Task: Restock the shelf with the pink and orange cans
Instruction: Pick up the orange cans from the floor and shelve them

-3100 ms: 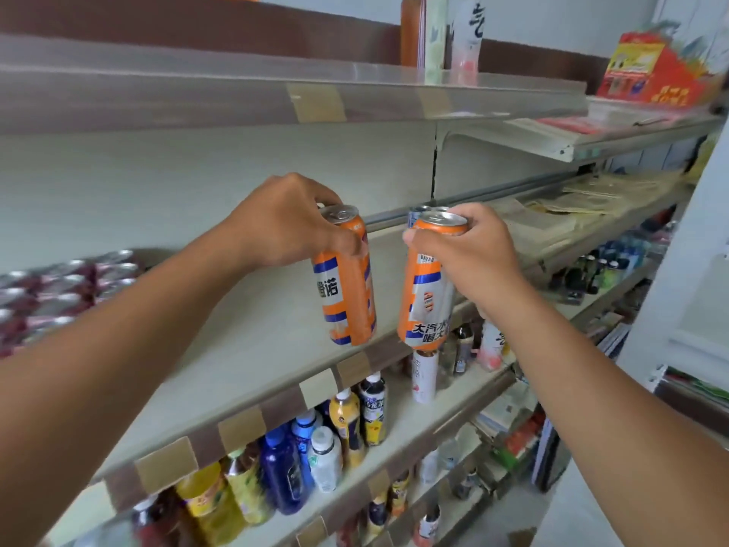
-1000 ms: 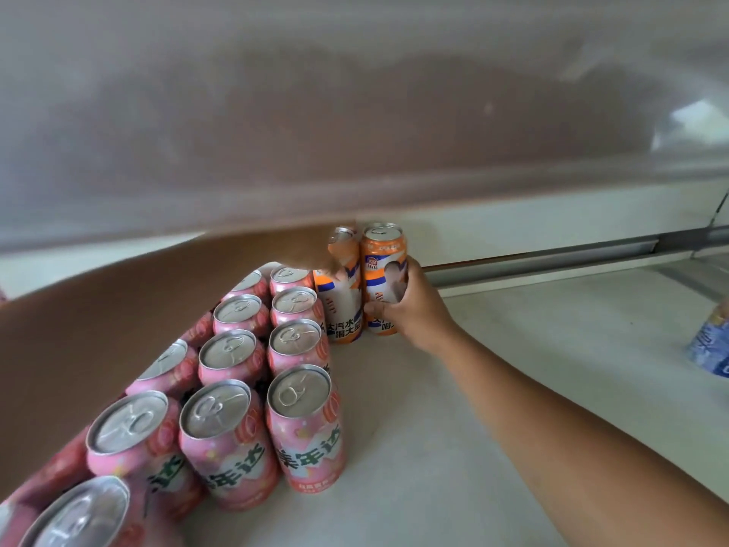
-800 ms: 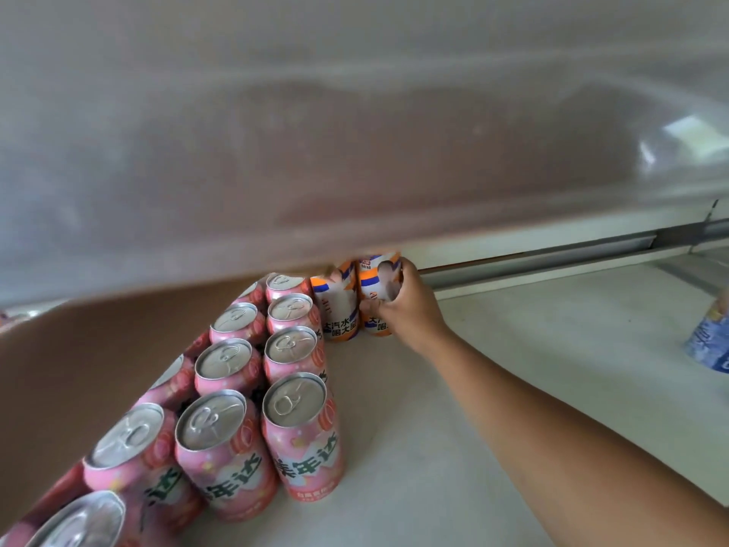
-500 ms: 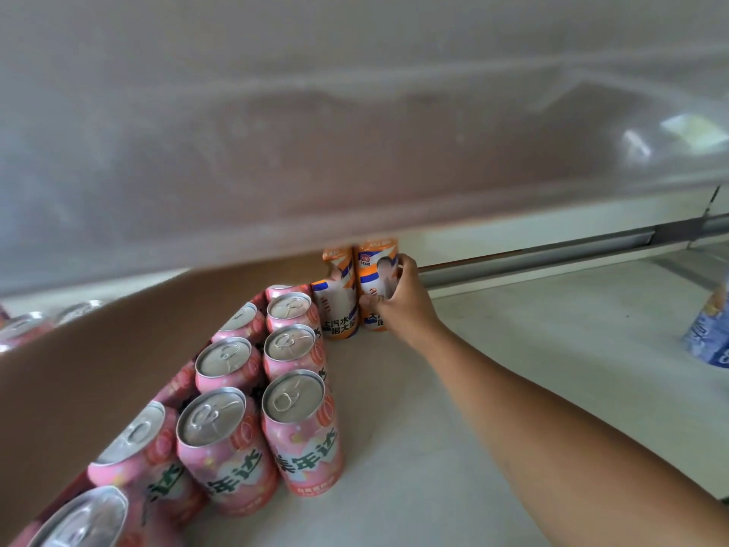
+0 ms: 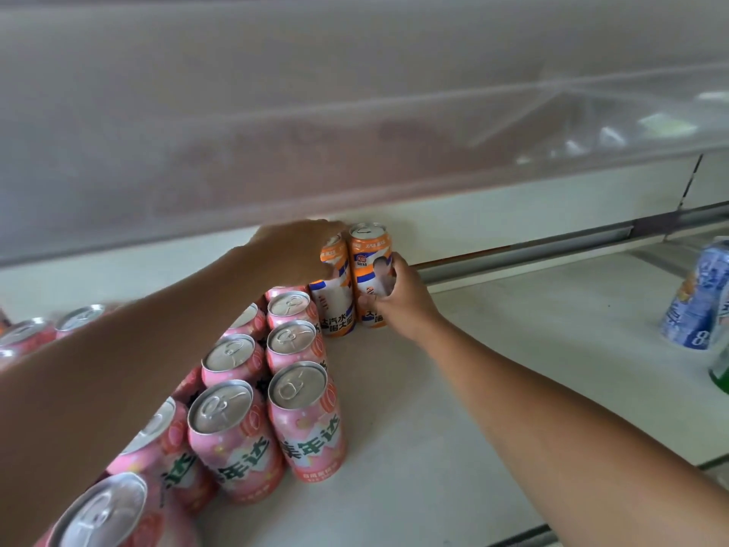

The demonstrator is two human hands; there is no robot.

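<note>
Two tall orange cans stand upright side by side at the back of the pale shelf (image 5: pixel 493 388). My left hand (image 5: pixel 292 254) grips the left orange can (image 5: pixel 335 309) from above, hiding its top. My right hand (image 5: pixel 398 302) holds the right orange can (image 5: pixel 369 262) around its lower side. Several pink cans (image 5: pixel 303 424) stand in rows in front and to the left of the orange ones, partly hidden by my left forearm.
A blue can (image 5: pixel 698 298) stands at the right edge of the shelf, with a green object (image 5: pixel 720 373) beside it. The shelf above (image 5: pixel 355 112) hangs low over the cans. A metal rail (image 5: pixel 532 250) runs along the back wall.
The view has dropped slightly, so both orange cans show more fully. My left hand has come into sight on top of the left orange can. Both cans stay at the back of the shelf.
</note>
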